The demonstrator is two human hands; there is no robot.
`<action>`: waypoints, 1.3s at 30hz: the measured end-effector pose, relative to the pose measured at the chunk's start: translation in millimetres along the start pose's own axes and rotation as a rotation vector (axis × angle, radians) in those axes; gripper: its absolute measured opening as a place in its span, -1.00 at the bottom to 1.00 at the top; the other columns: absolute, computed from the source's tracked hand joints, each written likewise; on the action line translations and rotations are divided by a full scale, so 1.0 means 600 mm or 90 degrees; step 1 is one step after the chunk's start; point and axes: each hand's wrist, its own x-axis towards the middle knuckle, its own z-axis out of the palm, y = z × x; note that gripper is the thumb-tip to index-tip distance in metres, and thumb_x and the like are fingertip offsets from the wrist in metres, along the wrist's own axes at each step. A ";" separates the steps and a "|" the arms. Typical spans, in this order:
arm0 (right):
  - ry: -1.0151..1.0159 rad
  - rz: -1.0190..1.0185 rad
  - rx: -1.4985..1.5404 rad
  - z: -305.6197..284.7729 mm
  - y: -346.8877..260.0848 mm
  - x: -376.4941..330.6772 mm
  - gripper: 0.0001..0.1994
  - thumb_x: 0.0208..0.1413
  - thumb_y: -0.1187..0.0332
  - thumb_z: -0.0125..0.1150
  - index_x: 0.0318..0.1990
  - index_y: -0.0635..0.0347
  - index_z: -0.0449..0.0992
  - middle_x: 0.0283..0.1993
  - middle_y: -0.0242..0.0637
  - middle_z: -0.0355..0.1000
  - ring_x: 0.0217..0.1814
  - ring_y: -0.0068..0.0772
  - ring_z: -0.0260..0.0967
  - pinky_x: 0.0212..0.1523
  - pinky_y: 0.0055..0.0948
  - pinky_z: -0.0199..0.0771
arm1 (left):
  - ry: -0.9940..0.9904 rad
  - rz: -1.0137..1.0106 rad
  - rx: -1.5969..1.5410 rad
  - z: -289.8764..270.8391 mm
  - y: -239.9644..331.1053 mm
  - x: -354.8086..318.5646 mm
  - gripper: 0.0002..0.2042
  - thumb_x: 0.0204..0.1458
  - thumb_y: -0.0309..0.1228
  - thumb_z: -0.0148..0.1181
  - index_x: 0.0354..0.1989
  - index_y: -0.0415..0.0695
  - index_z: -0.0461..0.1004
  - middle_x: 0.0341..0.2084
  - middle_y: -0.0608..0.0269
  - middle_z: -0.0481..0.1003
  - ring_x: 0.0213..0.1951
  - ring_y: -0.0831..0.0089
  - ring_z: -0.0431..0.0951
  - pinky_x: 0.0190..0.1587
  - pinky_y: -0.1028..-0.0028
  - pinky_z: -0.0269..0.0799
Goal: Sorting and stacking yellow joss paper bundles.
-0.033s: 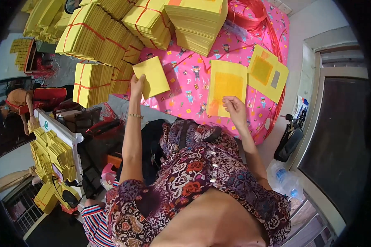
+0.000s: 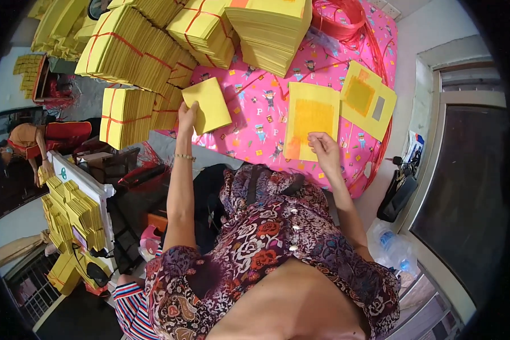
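My left hand [image 2: 188, 117] is closed on the near left edge of a square yellow paper piece [image 2: 211, 105], thumb on top. The piece is over the pink patterned tablecloth [image 2: 249, 144]; whether it is one sheet or a thin stack I cannot tell. My right hand [image 2: 325, 148] is over the near right part of a yellow sheet [image 2: 313, 116] bearing an orange rectangle. Its fingers are curled and pinched together, and anything between them is too small to make out. Right of that sheet lies another yellow paper [image 2: 367, 101] with an orange patch and a grey strip.
Tall stacks of yellow paper [image 2: 122, 51] tied with red string stand at the far left. An untied-looking stack [image 2: 269, 37] and red plastic strapping [image 2: 340, 25] lie beyond. At left, a person [image 2: 31, 139] works by a table of yellow bundles [image 2: 76, 212]. A window [image 2: 462, 164] is at right.
My left hand and the yellow paper piece have shifted very slightly left. The right hand has barely moved.
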 end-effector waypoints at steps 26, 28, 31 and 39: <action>0.018 -0.155 -0.461 -0.054 -0.024 -0.031 -0.84 0.01 0.47 0.15 -0.22 0.22 0.45 -0.24 -0.16 0.37 -0.14 -0.09 0.37 -0.14 -0.26 0.37 | 0.131 0.040 0.675 0.001 -0.084 0.065 -0.54 -0.09 -0.15 0.25 -0.15 -0.29 0.42 -0.34 -0.06 0.54 -0.30 0.02 0.55 -0.19 0.22 0.44; 0.005 -0.159 -0.466 -0.058 -0.027 -0.031 -0.83 -0.02 0.48 0.17 -0.22 0.22 0.45 -0.23 -0.16 0.37 -0.11 -0.07 0.35 -0.12 -0.24 0.36 | 0.110 0.121 0.627 -0.012 -0.083 0.053 -0.45 -0.16 -0.02 0.27 -0.20 -0.31 0.41 -0.39 -0.14 0.53 -0.33 -0.11 0.53 -0.22 0.12 0.43; -0.043 -0.238 -0.487 -0.065 -0.027 -0.031 -0.76 -0.10 0.46 0.25 -0.21 0.21 0.45 -0.19 -0.19 0.35 -0.06 -0.10 0.32 -0.10 -0.25 0.36 | 0.196 0.072 0.715 -0.012 -0.068 0.044 -0.38 -0.19 -0.02 0.32 -0.20 -0.40 0.33 -0.34 -0.28 0.46 -0.25 -0.14 0.50 -0.20 0.09 0.41; -0.154 -0.298 -0.613 -0.081 -0.014 -0.028 -0.58 -0.29 0.40 0.38 -0.18 0.13 0.42 -0.14 -0.28 0.25 -0.02 -0.16 0.23 -0.07 -0.26 0.35 | 0.296 0.370 0.711 0.028 -0.010 0.001 -0.56 -0.12 -0.32 0.22 -0.11 -0.32 0.28 -0.30 -0.16 0.35 -0.23 -0.09 0.39 -0.14 0.10 0.31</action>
